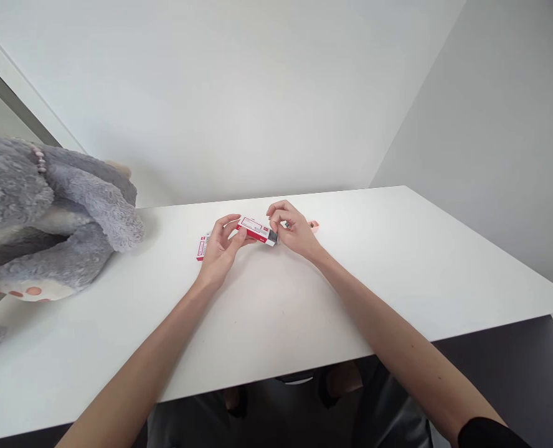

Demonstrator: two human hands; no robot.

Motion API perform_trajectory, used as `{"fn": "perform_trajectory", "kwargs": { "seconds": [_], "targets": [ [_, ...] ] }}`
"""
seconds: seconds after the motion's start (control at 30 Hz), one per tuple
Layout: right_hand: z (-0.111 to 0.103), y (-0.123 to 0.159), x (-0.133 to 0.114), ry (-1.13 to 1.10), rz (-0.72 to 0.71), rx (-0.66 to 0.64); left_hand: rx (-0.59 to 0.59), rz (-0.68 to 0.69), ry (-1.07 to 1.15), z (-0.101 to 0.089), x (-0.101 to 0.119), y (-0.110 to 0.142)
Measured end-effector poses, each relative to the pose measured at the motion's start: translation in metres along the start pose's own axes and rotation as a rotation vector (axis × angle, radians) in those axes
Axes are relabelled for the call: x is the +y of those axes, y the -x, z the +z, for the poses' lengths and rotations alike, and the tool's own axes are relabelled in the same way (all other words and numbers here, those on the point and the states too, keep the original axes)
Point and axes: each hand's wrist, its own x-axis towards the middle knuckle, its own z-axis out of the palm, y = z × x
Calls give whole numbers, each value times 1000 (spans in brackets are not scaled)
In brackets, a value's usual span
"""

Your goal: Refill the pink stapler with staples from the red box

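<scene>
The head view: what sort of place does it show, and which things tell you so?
Probably a plain indoor room, perhaps a home or office: a white table stands by a pale wall, with a large grey plush toy at its left end.

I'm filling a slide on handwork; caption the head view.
Left hand holds a red-and-white box, right hand at its end.

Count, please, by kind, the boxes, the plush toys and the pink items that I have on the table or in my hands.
Red-and-white boxes: 2 (held box, table box)
Plush toys: 1 (big grey toy)
Pink items: 1 (pink item, partly hidden)
Total: 4
</scene>
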Motion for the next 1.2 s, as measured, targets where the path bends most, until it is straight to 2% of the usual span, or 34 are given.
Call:
{"fn": "perform_trajectory", "kwargs": {
  "seconds": [0.5,0.73,1.2],
  "targets": [
    [0,-1,-10,-49,32,117,-6,-53,120,-3,-4,-2],
    [1,-2,-9,-38,10,118,-77,-63,125,-1,-1,0],
    [-1,-1,-15,-90,118,115,60,-71,210,-4,-2,-4]
  ]
}}
